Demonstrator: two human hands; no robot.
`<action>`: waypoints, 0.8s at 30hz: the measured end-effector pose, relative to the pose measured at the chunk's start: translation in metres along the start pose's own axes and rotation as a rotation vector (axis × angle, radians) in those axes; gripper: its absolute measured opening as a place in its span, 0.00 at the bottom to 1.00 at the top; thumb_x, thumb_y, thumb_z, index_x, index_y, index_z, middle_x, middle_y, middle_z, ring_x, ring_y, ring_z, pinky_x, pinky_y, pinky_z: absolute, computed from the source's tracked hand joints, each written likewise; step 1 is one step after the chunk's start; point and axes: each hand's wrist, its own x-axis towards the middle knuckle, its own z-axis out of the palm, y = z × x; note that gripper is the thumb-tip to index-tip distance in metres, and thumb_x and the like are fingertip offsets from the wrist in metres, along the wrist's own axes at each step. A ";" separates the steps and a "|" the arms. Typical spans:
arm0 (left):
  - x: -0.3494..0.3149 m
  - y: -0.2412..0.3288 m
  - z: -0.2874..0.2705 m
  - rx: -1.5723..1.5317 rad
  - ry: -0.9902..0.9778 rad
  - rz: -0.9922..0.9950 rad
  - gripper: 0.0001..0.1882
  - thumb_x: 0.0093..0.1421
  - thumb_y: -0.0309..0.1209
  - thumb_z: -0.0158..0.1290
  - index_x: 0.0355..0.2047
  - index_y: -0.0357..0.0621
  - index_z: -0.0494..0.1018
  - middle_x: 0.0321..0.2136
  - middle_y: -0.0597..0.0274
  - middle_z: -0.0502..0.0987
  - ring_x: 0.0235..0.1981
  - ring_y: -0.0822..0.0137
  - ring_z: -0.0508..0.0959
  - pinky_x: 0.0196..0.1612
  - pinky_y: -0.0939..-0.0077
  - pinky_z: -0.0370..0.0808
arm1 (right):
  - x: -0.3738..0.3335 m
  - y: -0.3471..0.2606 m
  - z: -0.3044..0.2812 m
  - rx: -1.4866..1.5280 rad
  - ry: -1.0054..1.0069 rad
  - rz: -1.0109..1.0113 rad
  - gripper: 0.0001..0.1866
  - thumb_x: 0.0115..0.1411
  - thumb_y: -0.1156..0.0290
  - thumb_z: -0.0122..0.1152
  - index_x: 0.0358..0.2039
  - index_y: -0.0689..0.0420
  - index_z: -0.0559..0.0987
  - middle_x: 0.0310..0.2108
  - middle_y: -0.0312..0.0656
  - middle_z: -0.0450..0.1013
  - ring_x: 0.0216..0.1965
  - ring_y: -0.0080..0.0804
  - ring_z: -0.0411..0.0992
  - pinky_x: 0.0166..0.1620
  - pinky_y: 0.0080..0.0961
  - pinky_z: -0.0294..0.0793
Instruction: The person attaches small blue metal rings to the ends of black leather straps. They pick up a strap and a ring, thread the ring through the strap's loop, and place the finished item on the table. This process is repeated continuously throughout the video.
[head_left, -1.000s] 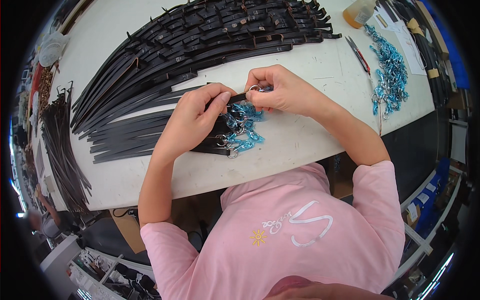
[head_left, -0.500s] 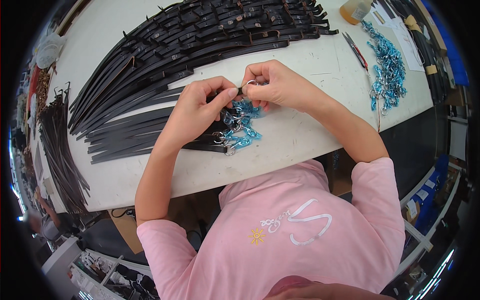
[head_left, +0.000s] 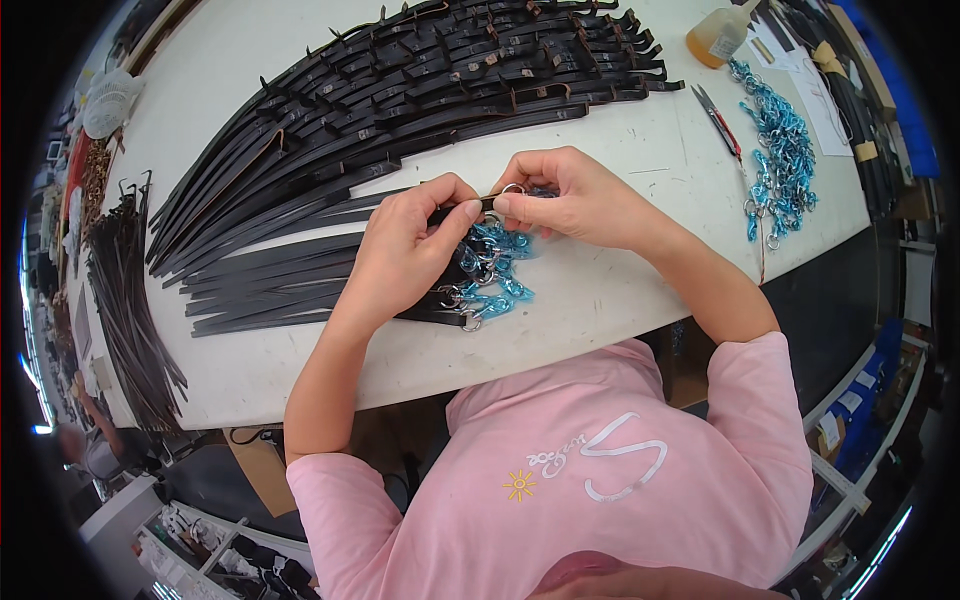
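At the table's near half, my left hand (head_left: 412, 238) is closed in a pinch on the end of a black strap (head_left: 487, 203). My right hand (head_left: 580, 205) pinches a silver metal ring (head_left: 513, 188) at that same strap end, thumb and forefinger together. The fingertips of both hands almost meet, hiding how the strap passes the ring. Just beneath them lie clasps in blue plastic wrapping (head_left: 508, 290) with silver rings, at the ends of several flat black straps (head_left: 265, 285) that spread leftward under my left forearm.
A large pile of black straps (head_left: 400, 110) covers the far part of the white table (head_left: 590, 330). Another strap bundle (head_left: 130, 310) hangs over the left edge. To the right are red-handled scissors (head_left: 718, 120), a heap of blue-wrapped clasps (head_left: 785, 150) and a bottle of amber liquid (head_left: 718, 40).
The whole view has shifted slightly. Both hands keep their pinches on strap and ring, with the right-hand fingers a little rearranged and the strap end showing more between the hands.
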 end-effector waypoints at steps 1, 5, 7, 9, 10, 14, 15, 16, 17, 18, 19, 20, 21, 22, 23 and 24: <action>-0.001 0.000 0.000 -0.004 -0.002 -0.007 0.12 0.67 0.35 0.54 0.34 0.37 0.77 0.19 0.59 0.74 0.19 0.70 0.67 0.25 0.72 0.64 | 0.000 0.001 0.000 -0.004 -0.006 -0.001 0.11 0.67 0.64 0.62 0.39 0.60 0.80 0.29 0.33 0.77 0.32 0.17 0.74 0.33 0.17 0.74; 0.000 0.001 -0.003 -0.035 -0.098 -0.131 0.11 0.70 0.31 0.51 0.35 0.35 0.75 0.25 0.72 0.72 0.28 0.81 0.64 0.32 0.83 0.63 | 0.004 0.007 -0.001 0.017 -0.024 0.007 0.12 0.67 0.64 0.62 0.40 0.61 0.80 0.30 0.34 0.77 0.32 0.18 0.74 0.32 0.18 0.74; 0.000 -0.001 -0.004 -0.075 -0.101 -0.138 0.11 0.71 0.31 0.50 0.35 0.35 0.75 0.24 0.73 0.70 0.27 0.81 0.63 0.31 0.82 0.62 | 0.006 0.009 -0.002 0.040 -0.033 0.010 0.12 0.68 0.64 0.62 0.40 0.61 0.80 0.30 0.35 0.77 0.32 0.18 0.74 0.31 0.18 0.74; -0.001 -0.003 -0.003 -0.082 -0.079 -0.115 0.11 0.70 0.32 0.50 0.35 0.36 0.75 0.21 0.69 0.69 0.24 0.78 0.63 0.29 0.79 0.62 | 0.008 0.011 -0.003 0.056 -0.045 0.007 0.13 0.68 0.64 0.62 0.39 0.62 0.80 0.30 0.35 0.77 0.32 0.19 0.74 0.31 0.18 0.74; -0.001 -0.006 -0.002 -0.069 -0.055 -0.086 0.11 0.69 0.33 0.50 0.35 0.36 0.76 0.19 0.64 0.70 0.20 0.75 0.64 0.26 0.76 0.62 | 0.008 0.011 -0.003 0.058 -0.044 0.008 0.13 0.68 0.64 0.62 0.39 0.62 0.79 0.30 0.35 0.77 0.32 0.19 0.74 0.31 0.18 0.74; -0.003 -0.006 0.001 -0.023 -0.003 -0.049 0.11 0.68 0.33 0.51 0.35 0.36 0.76 0.17 0.58 0.71 0.17 0.72 0.66 0.24 0.72 0.63 | 0.008 0.011 -0.003 0.063 -0.049 0.009 0.12 0.68 0.64 0.62 0.40 0.62 0.79 0.29 0.35 0.76 0.31 0.19 0.74 0.31 0.18 0.75; -0.003 -0.003 0.000 -0.009 -0.022 -0.069 0.11 0.69 0.32 0.50 0.35 0.35 0.76 0.19 0.62 0.71 0.20 0.74 0.65 0.26 0.75 0.64 | 0.008 0.011 -0.003 0.063 -0.052 0.008 0.12 0.68 0.64 0.62 0.40 0.62 0.79 0.29 0.35 0.76 0.31 0.19 0.74 0.32 0.18 0.75; -0.003 0.003 -0.002 0.007 -0.039 -0.087 0.11 0.70 0.31 0.49 0.35 0.34 0.75 0.20 0.66 0.70 0.23 0.77 0.65 0.28 0.78 0.64 | 0.009 0.012 -0.003 0.064 -0.054 0.004 0.12 0.69 0.65 0.61 0.40 0.62 0.79 0.29 0.35 0.76 0.31 0.19 0.74 0.32 0.18 0.75; -0.003 0.005 -0.003 0.023 -0.057 -0.105 0.11 0.71 0.30 0.48 0.35 0.33 0.74 0.22 0.70 0.69 0.27 0.79 0.64 0.31 0.81 0.64 | 0.009 0.013 -0.003 0.065 -0.057 0.000 0.12 0.69 0.65 0.61 0.40 0.63 0.79 0.29 0.35 0.76 0.31 0.20 0.74 0.32 0.18 0.76; -0.004 0.005 -0.003 0.033 -0.053 -0.088 0.12 0.71 0.30 0.48 0.35 0.33 0.74 0.22 0.70 0.69 0.27 0.79 0.65 0.31 0.81 0.64 | 0.009 0.014 -0.004 0.065 -0.059 -0.004 0.12 0.69 0.65 0.61 0.40 0.63 0.79 0.29 0.35 0.76 0.31 0.20 0.74 0.32 0.19 0.76; -0.005 0.004 -0.003 0.043 -0.045 -0.070 0.12 0.71 0.30 0.48 0.35 0.32 0.74 0.22 0.69 0.70 0.27 0.79 0.65 0.31 0.81 0.65 | 0.010 0.014 -0.003 0.063 -0.058 -0.003 0.12 0.69 0.65 0.61 0.40 0.63 0.79 0.29 0.35 0.76 0.31 0.20 0.74 0.32 0.19 0.76; -0.005 0.003 -0.003 0.053 -0.038 -0.053 0.12 0.71 0.30 0.49 0.35 0.32 0.74 0.22 0.68 0.70 0.27 0.78 0.65 0.31 0.80 0.65 | 0.010 0.015 -0.002 0.060 -0.056 -0.001 0.12 0.69 0.65 0.61 0.39 0.63 0.79 0.29 0.36 0.76 0.31 0.20 0.74 0.32 0.19 0.76; -0.005 0.002 -0.003 0.054 -0.033 -0.047 0.12 0.71 0.30 0.49 0.35 0.32 0.74 0.22 0.68 0.70 0.27 0.78 0.66 0.31 0.80 0.65 | 0.010 0.014 -0.002 0.058 -0.054 0.000 0.12 0.69 0.66 0.61 0.39 0.63 0.79 0.30 0.36 0.76 0.31 0.20 0.74 0.33 0.19 0.76; -0.005 0.001 -0.003 0.054 -0.031 -0.042 0.12 0.71 0.30 0.49 0.35 0.32 0.74 0.22 0.68 0.70 0.27 0.78 0.66 0.31 0.80 0.65 | 0.010 0.014 -0.001 0.060 -0.053 0.003 0.12 0.69 0.66 0.61 0.40 0.63 0.79 0.30 0.36 0.76 0.31 0.20 0.74 0.33 0.19 0.76; -0.006 0.000 -0.002 0.054 -0.028 -0.038 0.12 0.71 0.30 0.49 0.36 0.32 0.74 0.23 0.68 0.71 0.27 0.78 0.66 0.31 0.80 0.65 | 0.010 0.013 -0.001 0.063 -0.052 0.006 0.12 0.69 0.66 0.61 0.40 0.63 0.79 0.30 0.36 0.76 0.32 0.20 0.74 0.33 0.19 0.77; -0.006 0.000 -0.002 0.047 -0.029 -0.040 0.11 0.71 0.30 0.49 0.36 0.32 0.74 0.23 0.68 0.71 0.27 0.78 0.66 0.31 0.80 0.65 | 0.010 0.013 0.000 0.065 -0.052 0.009 0.12 0.69 0.66 0.61 0.40 0.63 0.79 0.30 0.36 0.76 0.32 0.20 0.74 0.33 0.18 0.77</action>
